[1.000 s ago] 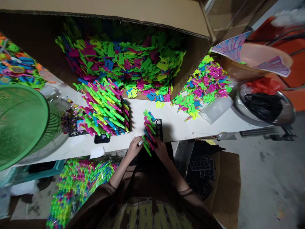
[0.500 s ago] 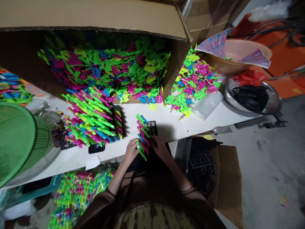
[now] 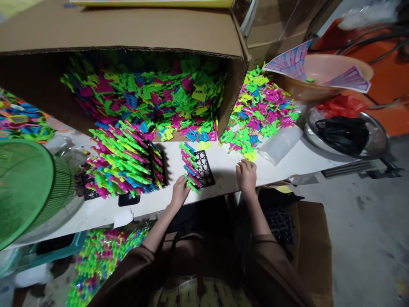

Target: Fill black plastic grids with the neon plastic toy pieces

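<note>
A black grid tray (image 3: pixel 205 169) lies on the white table (image 3: pixel 281 164), its left part filled with upright green, pink and blue plastic pieces (image 3: pixel 188 164). My left hand (image 3: pixel 179 191) rests against the near left corner of that tray, touching the pieces. My right hand (image 3: pixel 246 175) is out to the right, fingers curled at the near edge of a loose heap of neon plastic pieces (image 3: pixel 260 113). Whether it holds a piece I cannot tell.
A big cardboard box (image 3: pixel 128 34) lies on its side, spilling more pieces. A filled tray (image 3: pixel 124 160) stands at left, beside a green basket (image 3: pixel 22 187). A pink basin (image 3: pixel 322 74) and metal bowl (image 3: pixel 378 140) sit at right. A carton of black trays (image 3: pixel 281 226) is below.
My right hand has left the black tray and moved right to the loose heap. The left hand stays at the tray. The view has shifted slightly.
</note>
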Tool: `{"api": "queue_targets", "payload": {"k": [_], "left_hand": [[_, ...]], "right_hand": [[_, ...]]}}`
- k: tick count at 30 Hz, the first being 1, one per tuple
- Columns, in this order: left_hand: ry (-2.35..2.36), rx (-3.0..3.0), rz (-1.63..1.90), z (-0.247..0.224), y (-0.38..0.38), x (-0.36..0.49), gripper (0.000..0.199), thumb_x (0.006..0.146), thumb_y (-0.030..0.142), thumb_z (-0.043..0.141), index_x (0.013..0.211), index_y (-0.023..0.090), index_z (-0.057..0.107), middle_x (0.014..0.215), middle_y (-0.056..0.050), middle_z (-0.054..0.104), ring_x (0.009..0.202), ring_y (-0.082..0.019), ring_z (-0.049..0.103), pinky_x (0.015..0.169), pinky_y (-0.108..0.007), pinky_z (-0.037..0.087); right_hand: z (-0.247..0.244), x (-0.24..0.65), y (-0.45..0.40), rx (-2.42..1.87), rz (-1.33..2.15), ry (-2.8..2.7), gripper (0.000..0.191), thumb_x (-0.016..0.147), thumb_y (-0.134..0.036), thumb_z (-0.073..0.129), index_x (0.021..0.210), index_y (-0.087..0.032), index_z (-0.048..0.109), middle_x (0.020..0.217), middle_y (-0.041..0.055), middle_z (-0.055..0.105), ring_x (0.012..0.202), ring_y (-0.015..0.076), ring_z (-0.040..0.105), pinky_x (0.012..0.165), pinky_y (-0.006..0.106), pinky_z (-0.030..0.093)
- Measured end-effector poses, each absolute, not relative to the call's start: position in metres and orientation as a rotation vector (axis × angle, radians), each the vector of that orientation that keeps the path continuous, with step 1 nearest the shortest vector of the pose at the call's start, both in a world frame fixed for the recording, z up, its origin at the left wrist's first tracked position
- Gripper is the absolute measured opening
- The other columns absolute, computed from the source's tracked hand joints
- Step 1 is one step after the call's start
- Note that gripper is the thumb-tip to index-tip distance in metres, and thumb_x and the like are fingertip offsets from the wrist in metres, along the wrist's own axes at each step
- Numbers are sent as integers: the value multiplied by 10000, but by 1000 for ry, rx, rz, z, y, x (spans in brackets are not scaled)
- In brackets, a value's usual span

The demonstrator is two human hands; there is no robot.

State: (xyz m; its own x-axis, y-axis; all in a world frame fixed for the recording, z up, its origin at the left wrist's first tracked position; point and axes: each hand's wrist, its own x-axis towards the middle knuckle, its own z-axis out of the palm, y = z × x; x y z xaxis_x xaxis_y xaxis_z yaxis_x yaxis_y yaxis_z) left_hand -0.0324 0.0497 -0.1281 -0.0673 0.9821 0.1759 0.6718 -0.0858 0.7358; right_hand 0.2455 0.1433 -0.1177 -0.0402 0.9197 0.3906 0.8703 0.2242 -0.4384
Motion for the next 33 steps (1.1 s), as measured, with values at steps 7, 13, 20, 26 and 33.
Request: {"api": "queue_targets", "payload": {"k": [7, 13, 20, 26, 33], "left_hand": [[1672, 1713, 1046, -129, 51, 2, 261, 808, 104, 562, 1050, 201, 579, 935, -28, 697, 797, -156, 658, 702, -259, 516], [1587, 1718, 1114, -132, 34, 20, 304, 739, 173, 691, 1018, 201, 574, 1141, -91, 654, 1050, -230, 637, 856, -359, 538], [1715, 1779, 1123, -138, 40, 42, 245, 769, 252, 732, 990, 205, 636, 1159, -102, 617, 1071, -263, 596, 919, -436, 513], [1739, 1780, 1142, -143, 35, 33, 191, 820, 227, 677, 1010, 220, 656, 1151, -89, 619, 1070, -257, 588, 916, -439, 512], [1744, 1797, 1125, -147, 24, 6, 166, 815, 212, 650, 981, 200, 651, 1121, -93, 612, 1005, -220, 617, 843, -365, 538]], "right_hand": [[-105, 253, 115, -1780, 135, -1853, 214, 904, -335, 476, 800, -198, 603, 813, 88, 604, 765, 231, 524, 705, 353, 444], [-97, 269, 114, -1884, 102, -1949, 216, 875, -307, 485, 865, -173, 655, 876, 134, 642, 800, 253, 535, 684, 357, 419], [-84, 258, 108, -1857, 383, -1665, 321, 810, -476, 558, 898, -175, 629, 825, 66, 643, 647, 173, 548, 617, 310, 439], [-92, 219, 82, -1622, 962, -1412, 383, 721, -544, 633, 807, -172, 673, 699, 33, 671, 588, 165, 590, 558, 300, 501], [-112, 179, 47, -1391, 1055, -1579, 226, 794, -385, 627, 944, -239, 712, 949, 42, 746, 868, 207, 698, 807, 355, 580]]}}
